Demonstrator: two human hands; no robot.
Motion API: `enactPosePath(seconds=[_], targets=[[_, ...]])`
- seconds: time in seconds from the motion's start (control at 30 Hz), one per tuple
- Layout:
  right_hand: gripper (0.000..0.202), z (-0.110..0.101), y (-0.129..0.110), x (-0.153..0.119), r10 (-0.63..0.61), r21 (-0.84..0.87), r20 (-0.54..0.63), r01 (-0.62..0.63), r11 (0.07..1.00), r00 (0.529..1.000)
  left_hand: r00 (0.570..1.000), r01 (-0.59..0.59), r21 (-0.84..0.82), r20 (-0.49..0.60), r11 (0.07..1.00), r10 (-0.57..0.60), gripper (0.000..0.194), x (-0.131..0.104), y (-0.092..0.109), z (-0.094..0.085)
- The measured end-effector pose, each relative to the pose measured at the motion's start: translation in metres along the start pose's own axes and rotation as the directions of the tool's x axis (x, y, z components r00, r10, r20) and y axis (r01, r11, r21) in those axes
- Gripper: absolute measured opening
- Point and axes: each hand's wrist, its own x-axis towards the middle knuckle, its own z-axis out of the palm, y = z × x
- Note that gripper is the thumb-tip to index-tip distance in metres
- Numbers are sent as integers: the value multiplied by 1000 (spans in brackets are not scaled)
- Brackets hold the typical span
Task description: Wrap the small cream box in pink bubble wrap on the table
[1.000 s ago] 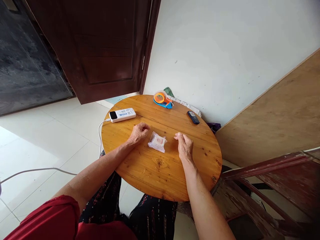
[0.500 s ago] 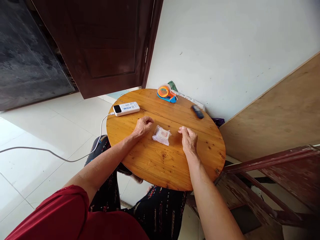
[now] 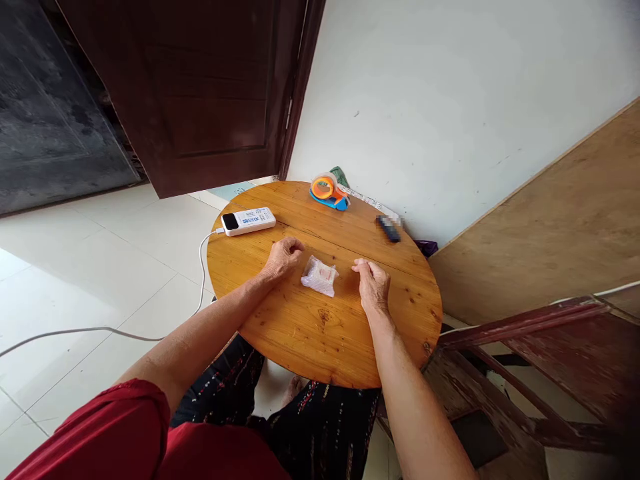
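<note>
A small item wrapped in bubble wrap (image 3: 320,276) lies on the round wooden table (image 3: 280,340), between my two hands and touched by neither. Part of a pale, red-marked surface shows through the wrap. My left hand (image 3: 285,257) rests on the wood just left of the packet, its fingers curled in and no object showing. To the right of the packet is my right hand (image 3: 373,283), closed with the thumb against the bent fingers. Nothing shows in it either.
A white power bank (image 3: 249,221) with a cable (image 3: 201,267) sits at the table's left. An orange-and-blue tape dispenser (image 3: 330,191) stands at the far edge, and a dark, partly blurred object (image 3: 389,229) lies to its right. A wooden chair (image 3: 520,340) is at right.
The view has shifted slightly, so the table sits a little farther left and lower. My legs have moved beneath the table. Both hands and the wrapped packet keep about the same places on the table.
</note>
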Motion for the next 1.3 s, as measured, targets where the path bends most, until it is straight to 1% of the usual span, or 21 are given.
enactPosePath(seconds=[0.17,0.27,0.37,0.43,0.47,0.5,0.53,0.6,0.63,0.67,0.7,0.83,0.93,1.0,1.07,1.13,1.2,1.23,1.27,1.3], targets=[[34,-1,0,0,16,-4,2,-16,1000,1000,1000,0,-2,13,1000,0,24,-1,1,1],[30,-2,-3,-2,11,9,34,-11,1000,999,999,-9,-5,50,1000,9,28,-4,5,0],[24,-7,-8,-4,-21,36,110,17,999,994,991,-42,-16,128,999,43,37,-9,9,-4],[21,-13,-15,-6,-60,58,199,50,997,978,968,-59,-60,241,996,72,53,-12,10,-6],[20,-17,-19,-7,-91,77,262,73,994,961,950,-62,-87,300,994,86,60,-13,10,-7],[19,-21,-23,-7,-127,102,338,98,990,933,929,-64,-110,356,992,99,66,-14,10,-7],[20,-25,-28,-8,-166,130,423,122,984,891,908,-63,-125,404,990,109,71,-15,9,-7],[27,-30,-37,-9,-240,172,569,172,970,787,876,-62,-132,468,989,117,76,-16,7,-7],[30,-31,-42,-10,-266,175,610,200,964,746,863,-60,-131,491,990,118,78,-16,6,-6],[31,-31,-46,-11,-286,168,633,233,958,719,853,-58,-131,508,990,117,79,-16,5,-6],[31,-31,-50,-12,-304,153,639,271,950,706,846,-56,-133,520,990,118,79,-16,4,-5],[27,-25,-63,-13,-363,66,629,417,906,688,838,-49,-153,531,987,124,78,-16,2,-4],[21,-20,-71,-13,-383,-11,637,505,863,669,837,-64,-170,528,983,145,76,-16,3,-4],[15,-13,-74,-13,-397,-40,621,533,845,676,834,-69,-188,528,980,160,75,-17,5,-4],[14,-6,-76,-12,-409,-17,587,515,857,699,827,-57,-208,539,976,163,74,-19,8,-4],[14,-2,-76,-10,-386,39,556,441,897,736,819,-39,-234,549,971,165,75,-21,11,-3],[13,-4,-76,-5,-332,76,564,353,933,756,821,-18,-274,545,962,171,79,-23,12,-2],[12,-7,-75,-2,-307,83,582,320,944,753,824,-4,-298,539,955,172,82,-24,12,-1],[10,-12,-74,1,-285,88,608,294,952,741,828,11,-318,535,948,170,84,-25,12,0],[9,-17,-73,3,-268,95,642,272,957,719,831,27,-333,531,943,164,85,-25,11,1]])
